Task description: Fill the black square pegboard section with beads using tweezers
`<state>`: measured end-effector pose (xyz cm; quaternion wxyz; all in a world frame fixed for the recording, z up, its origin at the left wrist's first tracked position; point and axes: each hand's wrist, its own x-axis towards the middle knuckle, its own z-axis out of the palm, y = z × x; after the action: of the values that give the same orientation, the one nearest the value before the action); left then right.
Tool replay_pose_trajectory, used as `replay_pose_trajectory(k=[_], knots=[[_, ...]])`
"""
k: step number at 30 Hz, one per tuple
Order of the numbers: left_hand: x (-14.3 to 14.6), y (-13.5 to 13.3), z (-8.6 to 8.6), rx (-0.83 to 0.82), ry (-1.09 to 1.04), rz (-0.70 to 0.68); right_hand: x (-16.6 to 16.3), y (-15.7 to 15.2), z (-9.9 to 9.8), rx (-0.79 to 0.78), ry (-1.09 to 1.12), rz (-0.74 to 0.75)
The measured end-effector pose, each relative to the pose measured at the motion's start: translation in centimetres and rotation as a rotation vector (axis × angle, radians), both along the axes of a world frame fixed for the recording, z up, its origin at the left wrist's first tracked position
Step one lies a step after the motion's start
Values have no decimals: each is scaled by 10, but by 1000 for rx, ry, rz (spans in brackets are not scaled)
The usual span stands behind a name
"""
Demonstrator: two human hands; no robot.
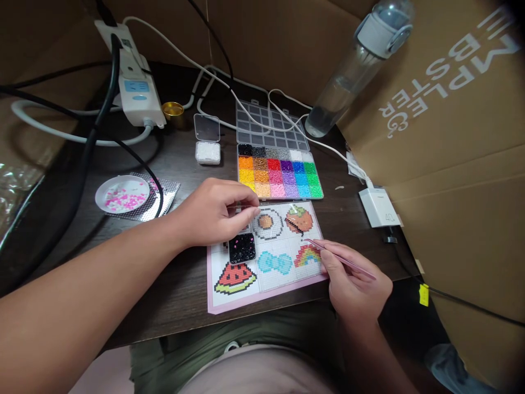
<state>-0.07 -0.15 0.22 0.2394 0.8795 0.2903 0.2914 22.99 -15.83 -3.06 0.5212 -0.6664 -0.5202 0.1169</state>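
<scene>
1. The left hand point(213, 213) rests on the upper left part of the pattern sheet point(229, 305). Its fingers are curled and its fingertips are drawn together against the thumb. I cannot tell whether they pinch anything.
2. Just below that hand, a square of black beads point(241, 248) lies on the sheet, above the watermelon picture.
3. The right hand point(355, 284) is closed around pink tweezers point(340, 258) at the sheet's right edge. The tip points left and sits just above the rainbow picture.
4. The sheet lies at the near edge of the dark tabletop point(180, 284).
5. Behind the sheet is an open bead box point(279, 172) with coloured compartments.
6. A plate point(122, 195) of pink beads sits well to the left.
7. A water bottle point(353, 65) stands behind the box, to its right.
</scene>
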Motion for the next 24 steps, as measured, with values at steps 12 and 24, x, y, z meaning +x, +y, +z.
replay_pose_trajectory(k=[12,24], knots=[[2,-1,0,5,1,3,2,1,-2,-7,-28,25],[1,-1,0,-17,21,7,-1,2,1,-14,4,-26]])
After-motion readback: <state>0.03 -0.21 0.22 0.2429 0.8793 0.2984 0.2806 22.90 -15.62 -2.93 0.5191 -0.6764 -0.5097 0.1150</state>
